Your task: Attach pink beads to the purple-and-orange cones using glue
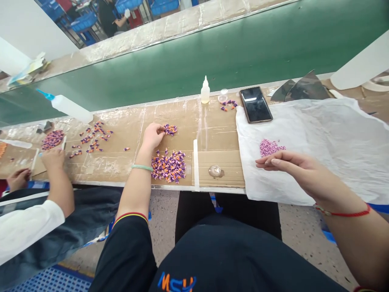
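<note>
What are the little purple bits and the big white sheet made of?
The purple bits look like moulded plastic or rubber, going by their bright purple and orange colours; they are too small to be sure. The white sheet looks like thin plastic film: crinkled and slightly glossy.

The brown cardboard-covered table (182, 113) carries a heap of small purple-and-orange pieces (169, 165) near its front edge, with a smaller cluster of the same pieces (170, 129) behind it, and just right of the heap a thin white strip (196, 164) and a clear glossy blob (215, 171). At the far edge stand a small clear squeeze bottle (205, 91) and a clear round cap (223, 95), while toward the left end lie a white squeeze bottle with a blue nozzle (68, 106), scattered purple pieces (92, 138) and a pinkish-purple pile (52, 139). The right end is covered by a crumpled white plastic sheet (319, 134), bearing a black smartphone (255, 104) at its far left corner and a small pile of pink beads (270, 147).
</note>
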`<state>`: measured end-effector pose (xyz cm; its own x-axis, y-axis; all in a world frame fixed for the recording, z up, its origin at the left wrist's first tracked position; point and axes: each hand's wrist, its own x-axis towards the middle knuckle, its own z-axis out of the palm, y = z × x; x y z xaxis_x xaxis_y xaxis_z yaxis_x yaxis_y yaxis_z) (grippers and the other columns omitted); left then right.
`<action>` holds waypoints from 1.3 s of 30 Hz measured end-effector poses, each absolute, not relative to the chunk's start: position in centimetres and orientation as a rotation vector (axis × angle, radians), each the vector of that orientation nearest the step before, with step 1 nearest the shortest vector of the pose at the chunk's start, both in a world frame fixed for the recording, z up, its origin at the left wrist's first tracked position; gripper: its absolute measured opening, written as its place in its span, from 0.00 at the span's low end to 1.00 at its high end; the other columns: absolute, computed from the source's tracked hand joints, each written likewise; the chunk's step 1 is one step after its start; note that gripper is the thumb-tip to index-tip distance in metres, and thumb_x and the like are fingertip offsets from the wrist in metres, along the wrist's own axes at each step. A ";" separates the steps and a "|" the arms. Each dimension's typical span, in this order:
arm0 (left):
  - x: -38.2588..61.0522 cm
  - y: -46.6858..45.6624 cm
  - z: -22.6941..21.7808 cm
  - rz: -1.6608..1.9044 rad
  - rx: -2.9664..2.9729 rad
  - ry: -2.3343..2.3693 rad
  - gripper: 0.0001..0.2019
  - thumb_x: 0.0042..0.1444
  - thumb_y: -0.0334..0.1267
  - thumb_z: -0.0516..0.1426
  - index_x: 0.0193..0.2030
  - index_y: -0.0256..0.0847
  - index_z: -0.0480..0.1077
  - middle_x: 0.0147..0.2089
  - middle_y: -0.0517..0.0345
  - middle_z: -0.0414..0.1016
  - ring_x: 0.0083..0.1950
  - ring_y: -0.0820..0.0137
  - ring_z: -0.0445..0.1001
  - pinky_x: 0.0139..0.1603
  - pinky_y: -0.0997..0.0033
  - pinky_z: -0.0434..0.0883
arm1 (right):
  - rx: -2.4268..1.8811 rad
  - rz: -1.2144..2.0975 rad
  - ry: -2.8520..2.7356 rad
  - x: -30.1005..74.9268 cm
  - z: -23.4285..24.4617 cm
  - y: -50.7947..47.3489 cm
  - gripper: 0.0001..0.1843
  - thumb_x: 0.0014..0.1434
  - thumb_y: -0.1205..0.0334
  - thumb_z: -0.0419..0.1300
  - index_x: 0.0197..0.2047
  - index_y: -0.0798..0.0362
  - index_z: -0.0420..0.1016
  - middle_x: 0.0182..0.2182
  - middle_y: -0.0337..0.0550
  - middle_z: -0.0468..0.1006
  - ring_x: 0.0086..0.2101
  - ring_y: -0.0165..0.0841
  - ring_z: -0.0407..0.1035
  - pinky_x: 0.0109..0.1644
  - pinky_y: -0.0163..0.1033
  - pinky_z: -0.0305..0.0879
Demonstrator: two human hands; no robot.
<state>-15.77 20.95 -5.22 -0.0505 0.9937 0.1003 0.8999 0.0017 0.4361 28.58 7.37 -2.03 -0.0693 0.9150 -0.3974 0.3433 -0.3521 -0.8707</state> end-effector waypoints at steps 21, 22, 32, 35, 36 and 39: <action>-12.1 15.7 -0.6 1.169 1.358 1.769 0.09 0.47 0.43 0.62 0.30 0.41 0.69 0.27 0.65 0.73 0.28 0.76 0.66 0.29 0.77 0.62 | -1.725 0.734 -1.470 33.3 -4.4 5.8 0.07 0.56 0.57 0.60 0.33 0.51 0.76 0.34 0.45 0.80 0.38 0.39 0.74 0.44 0.46 0.71; -11.3 14.7 -0.3 1.222 1.229 1.651 0.12 0.42 0.43 0.66 0.27 0.41 0.70 0.25 0.66 0.72 0.26 0.77 0.65 0.26 0.78 0.59 | -1.723 0.678 -1.574 33.5 -4.9 5.9 0.06 0.56 0.59 0.59 0.32 0.51 0.76 0.33 0.45 0.80 0.37 0.40 0.73 0.43 0.46 0.70; -4.0 5.5 0.4 0.941 1.021 1.258 0.12 0.39 0.48 0.73 0.24 0.46 0.78 0.20 0.59 0.71 0.17 0.79 0.54 0.16 0.76 0.50 | -1.641 0.455 -1.927 31.3 -7.3 6.4 0.05 0.57 0.66 0.60 0.29 0.50 0.73 0.31 0.45 0.77 0.37 0.42 0.68 0.47 0.50 0.63; -3.2 4.4 0.0 0.918 1.007 1.210 0.13 0.39 0.49 0.73 0.25 0.45 0.78 0.21 0.58 0.71 0.17 0.79 0.56 0.16 0.76 0.52 | -1.622 0.430 -1.939 30.9 -7.6 6.4 0.06 0.57 0.67 0.60 0.29 0.50 0.73 0.31 0.45 0.77 0.37 0.42 0.67 0.47 0.50 0.63; -3.0 4.2 -0.1 0.916 1.000 1.200 0.14 0.39 0.49 0.73 0.25 0.44 0.78 0.21 0.58 0.71 0.17 0.79 0.56 0.16 0.76 0.53 | -1.610 0.422 -1.947 30.8 -7.7 6.5 0.06 0.57 0.68 0.59 0.29 0.50 0.73 0.31 0.45 0.77 0.37 0.42 0.66 0.46 0.50 0.63; -2.6 3.9 -0.3 0.935 0.984 1.183 0.14 0.40 0.48 0.73 0.26 0.44 0.78 0.21 0.59 0.70 0.17 0.79 0.57 0.17 0.77 0.54 | -1.586 0.409 -1.965 30.7 -7.7 6.5 0.08 0.58 0.69 0.58 0.29 0.50 0.73 0.31 0.46 0.76 0.37 0.42 0.65 0.45 0.49 0.63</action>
<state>-2.60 3.90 -0.31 0.1391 0.9464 -0.2916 -0.0649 0.3025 0.9509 30.66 6.48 -7.72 -0.1294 0.9617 0.2416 0.7857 0.2480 -0.5668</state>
